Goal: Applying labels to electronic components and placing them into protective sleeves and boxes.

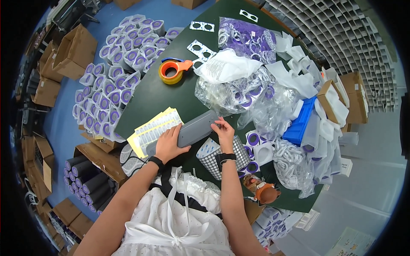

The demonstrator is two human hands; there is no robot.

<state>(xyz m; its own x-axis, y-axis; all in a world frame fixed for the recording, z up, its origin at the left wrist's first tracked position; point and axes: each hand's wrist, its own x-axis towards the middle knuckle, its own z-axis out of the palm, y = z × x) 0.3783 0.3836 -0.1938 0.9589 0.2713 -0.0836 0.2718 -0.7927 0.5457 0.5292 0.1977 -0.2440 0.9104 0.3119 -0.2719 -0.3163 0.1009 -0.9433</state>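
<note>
A long dark grey tube (194, 130) lies slantwise between my hands above the green table. My left hand (168, 144) grips its near left part, fingers over the top and thumb along the side. At the far right end, the fingertips of my right hand (224, 130) pinch the tube's edge; what else they may hold is too small to tell. Label sheets (159, 124) on yellow backing fan out beneath and beyond my left hand. Under my right wrist stands a curled sheet with rows of white dots (210, 162).
An orange tape dispenser (173, 71) sits farther back on the green table (145, 98). Clear bags (230, 81) of purple-and-white parts, a blue bin (300, 121) and a brown cup-like figure (265, 193) crowd the right. Wrapped tubes (113, 91) stand left; a carton (104, 160) borders bare grey tubes (87, 183).
</note>
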